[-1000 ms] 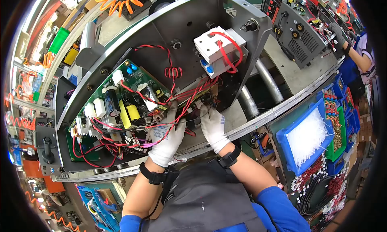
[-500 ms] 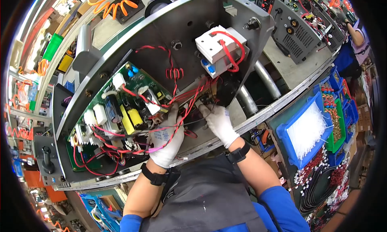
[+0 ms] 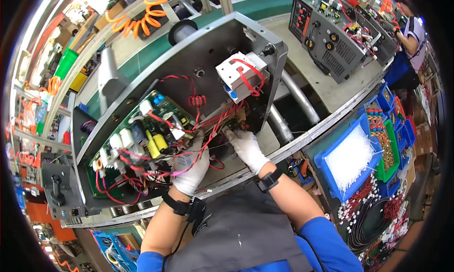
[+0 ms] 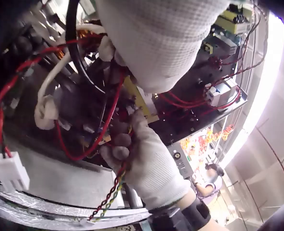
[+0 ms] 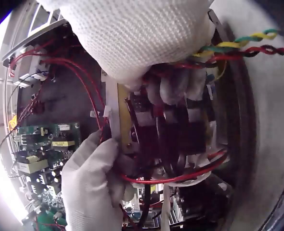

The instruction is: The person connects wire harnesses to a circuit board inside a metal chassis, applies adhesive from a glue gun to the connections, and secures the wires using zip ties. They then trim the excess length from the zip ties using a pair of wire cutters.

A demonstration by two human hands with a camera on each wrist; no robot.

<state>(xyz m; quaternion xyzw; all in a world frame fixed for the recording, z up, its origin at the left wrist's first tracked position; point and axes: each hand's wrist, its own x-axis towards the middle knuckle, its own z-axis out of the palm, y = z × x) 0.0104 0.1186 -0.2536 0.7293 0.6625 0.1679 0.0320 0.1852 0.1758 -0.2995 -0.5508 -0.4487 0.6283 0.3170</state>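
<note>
Both hands wear white gloves and work inside a dark metal housing point(image 3: 170, 94). My right hand point(image 3: 248, 149) has its fingers curled round twisted wires point(image 4: 117, 185), one red-black pair and one yellow-green pair, whose ends hang below the palm. Beside it, at the front of the green circuit board point(image 3: 163, 104), is my left hand point(image 3: 193, 168). Red wires point(image 5: 86, 84) run down to the left thumb and fingers, which are partly hidden, and I cannot tell whether they grip anything. Between the hands sits a dark block with black cables point(image 5: 195, 137) next to a yellow strip point(image 5: 125, 120).
A white block point(image 3: 239, 73) with red leads is fixed inside the housing's right end. Metal rollers point(image 3: 300, 99) lie right of it. Another dark machine point(image 3: 326, 45) stands farther back. Blue bins point(image 3: 326, 165) with small parts are at right, and a person point(image 3: 411, 40) stands beyond.
The head view has shifted, so the housing appears lower and more of the bench behind shows. The right hand has shifted slightly among the wires; the left stays by the circuit board.
</note>
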